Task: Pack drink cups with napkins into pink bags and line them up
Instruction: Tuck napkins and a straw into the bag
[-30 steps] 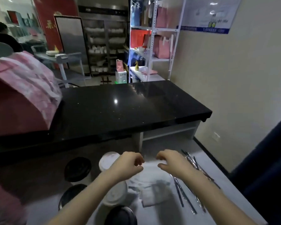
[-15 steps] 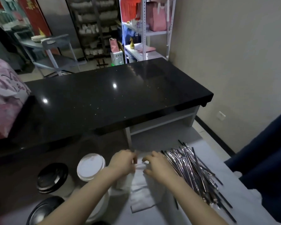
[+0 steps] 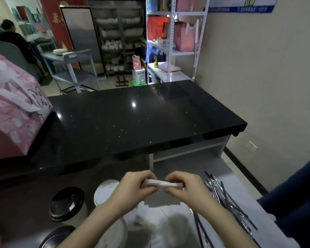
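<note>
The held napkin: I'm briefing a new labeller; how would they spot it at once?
From the black counter, look down to the grey surface in front of it. There the left hand and right hand pinch a narrow white napkin by its ends. Unlike the napkins lying flat below, it is folded and held aloft.

Napkin: you've got one folded white napkin [image 3: 162, 184] as a narrow strip, held about level, your left hand [image 3: 134, 187] and right hand [image 3: 186, 188] pinching an end each.
Napkin pile: the loose white napkin pile [image 3: 161, 217] lies flat right below your hands, blurred.
White-lid cups: one white-lid cup [image 3: 106, 191] stands upright just beside your left hand; a second white-lid cup [image 3: 115, 235] is half hidden under your forearm.
Black-lid cups: one black-lid cup [image 3: 67, 203] stands upright further left; a second black-lid cup [image 3: 55, 235] is cut off at the bottom.
Pink bag: the pink bag [image 3: 13, 113], white-patterned with a cartoon face, sits far left, well apart from the cups.
</note>
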